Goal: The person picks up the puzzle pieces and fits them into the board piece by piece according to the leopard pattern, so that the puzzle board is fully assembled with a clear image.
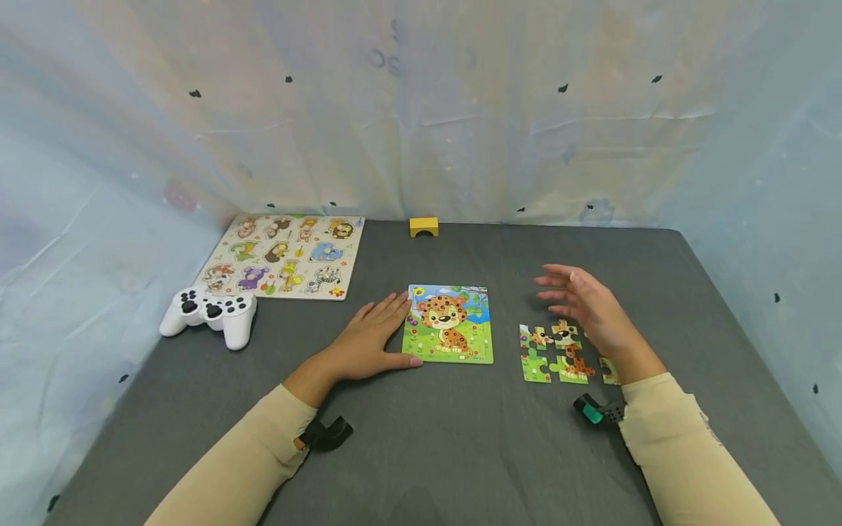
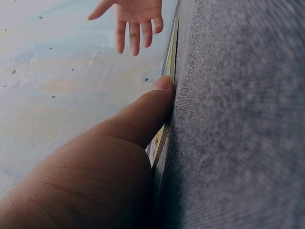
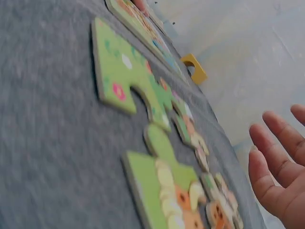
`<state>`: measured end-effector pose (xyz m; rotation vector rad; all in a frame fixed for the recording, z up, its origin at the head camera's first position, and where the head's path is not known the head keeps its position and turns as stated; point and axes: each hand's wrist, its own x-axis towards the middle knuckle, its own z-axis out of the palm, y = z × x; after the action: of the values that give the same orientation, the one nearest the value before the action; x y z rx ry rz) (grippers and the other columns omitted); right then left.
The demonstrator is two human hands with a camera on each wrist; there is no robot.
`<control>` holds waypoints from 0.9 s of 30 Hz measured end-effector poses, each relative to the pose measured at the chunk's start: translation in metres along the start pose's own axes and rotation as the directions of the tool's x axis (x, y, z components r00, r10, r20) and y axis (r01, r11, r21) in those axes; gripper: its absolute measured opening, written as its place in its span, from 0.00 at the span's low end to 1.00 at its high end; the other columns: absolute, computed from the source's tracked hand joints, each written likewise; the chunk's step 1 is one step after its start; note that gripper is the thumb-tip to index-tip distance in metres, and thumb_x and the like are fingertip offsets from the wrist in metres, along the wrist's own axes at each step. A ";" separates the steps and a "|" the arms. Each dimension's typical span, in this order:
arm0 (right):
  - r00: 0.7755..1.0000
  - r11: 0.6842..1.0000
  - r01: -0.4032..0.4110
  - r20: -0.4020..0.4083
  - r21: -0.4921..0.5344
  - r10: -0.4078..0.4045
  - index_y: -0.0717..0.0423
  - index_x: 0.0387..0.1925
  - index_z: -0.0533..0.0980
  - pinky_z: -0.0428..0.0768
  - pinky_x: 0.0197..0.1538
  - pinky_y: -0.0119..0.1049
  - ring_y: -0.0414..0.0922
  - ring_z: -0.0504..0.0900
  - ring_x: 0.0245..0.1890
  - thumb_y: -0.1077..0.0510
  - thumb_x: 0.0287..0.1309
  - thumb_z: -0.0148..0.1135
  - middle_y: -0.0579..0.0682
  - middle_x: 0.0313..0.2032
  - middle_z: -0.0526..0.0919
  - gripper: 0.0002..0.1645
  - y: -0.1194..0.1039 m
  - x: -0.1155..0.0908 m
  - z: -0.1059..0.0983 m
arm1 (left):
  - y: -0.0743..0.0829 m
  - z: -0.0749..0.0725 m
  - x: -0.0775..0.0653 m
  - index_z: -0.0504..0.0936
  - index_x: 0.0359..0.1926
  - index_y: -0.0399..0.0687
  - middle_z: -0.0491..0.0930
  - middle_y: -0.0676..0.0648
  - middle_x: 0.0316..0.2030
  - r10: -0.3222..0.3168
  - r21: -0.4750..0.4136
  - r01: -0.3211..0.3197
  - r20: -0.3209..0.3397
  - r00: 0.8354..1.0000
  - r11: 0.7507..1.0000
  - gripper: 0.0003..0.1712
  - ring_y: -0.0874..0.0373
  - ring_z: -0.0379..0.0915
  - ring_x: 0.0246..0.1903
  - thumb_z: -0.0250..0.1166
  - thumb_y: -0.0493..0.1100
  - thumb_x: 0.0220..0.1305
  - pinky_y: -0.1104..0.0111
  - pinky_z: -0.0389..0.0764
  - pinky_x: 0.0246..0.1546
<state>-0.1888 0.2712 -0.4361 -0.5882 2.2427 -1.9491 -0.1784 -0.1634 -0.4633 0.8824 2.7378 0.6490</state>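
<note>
A square leopard puzzle board (image 1: 449,329) lies flat on the table. My left hand (image 1: 373,337) rests at its left side, fingertips at the upper left edge and thumb at the lower left corner. In the left wrist view the thumb (image 2: 138,114) touches the board's edge (image 2: 170,52). To the right of the board lie several loose jigsaw pieces (image 1: 572,370) with leopard and grass prints. Over them my right hand (image 1: 601,310) is raised, fingers spread and slightly bent, holding nothing. It partly hides the pieces on the right in the head view.
A wooden animal peg puzzle (image 1: 283,256) lies at the back left, with a white game controller (image 1: 210,313) at its front corner. A yellow arch block (image 1: 424,226) stands at the back edge of the grey table (image 1: 421,438). Sheeting (image 1: 460,131) hangs behind and at both sides.
</note>
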 end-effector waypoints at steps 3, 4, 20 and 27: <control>0.999 0.996 -0.038 -0.005 -0.086 0.037 0.59 0.83 0.63 0.77 0.64 0.39 0.62 0.76 0.67 0.46 0.91 0.38 0.67 0.73 0.72 0.33 0.002 -0.001 -0.004 | -0.001 0.001 0.001 0.47 0.89 0.44 0.41 0.47 0.88 0.008 -0.006 -0.008 -0.002 1.000 1.000 0.65 0.49 0.33 0.85 0.65 0.77 0.70 0.43 0.35 0.80; 0.999 0.992 -0.052 -0.001 -0.118 0.053 0.59 0.83 0.62 0.76 0.65 0.39 0.62 0.76 0.67 0.47 0.91 0.39 0.66 0.73 0.72 0.33 0.003 -0.002 -0.005 | -0.002 0.001 0.001 0.47 0.89 0.44 0.41 0.47 0.88 0.011 -0.010 -0.011 -0.003 1.000 1.000 0.66 0.48 0.33 0.85 0.65 0.77 0.70 0.42 0.35 0.80; 0.962 0.866 -0.063 0.200 -0.495 0.184 0.54 0.76 0.74 0.68 0.68 0.67 0.62 0.59 0.78 0.45 0.73 0.74 0.56 0.77 0.65 0.37 0.014 0.000 0.003 | -0.006 0.003 0.001 0.46 0.89 0.47 0.40 0.49 0.88 0.007 -0.013 -0.007 -0.005 1.000 1.000 0.66 0.51 0.31 0.85 0.64 0.79 0.70 0.44 0.34 0.80; 0.961 0.827 -0.034 0.210 -0.561 0.182 0.52 0.62 0.83 0.64 0.68 0.71 0.66 0.53 0.79 0.51 0.73 0.75 0.57 0.78 0.64 0.21 0.009 0.000 0.010 | -0.004 0.003 0.001 0.47 0.89 0.45 0.41 0.47 0.88 0.015 -0.013 -0.015 -0.009 1.000 1.000 0.66 0.49 0.33 0.85 0.65 0.78 0.70 0.42 0.35 0.80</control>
<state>-0.1874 0.2631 -0.4469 -0.6984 2.5864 -1.0675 -0.1807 -0.1651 -0.4677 0.9005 2.7343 0.6748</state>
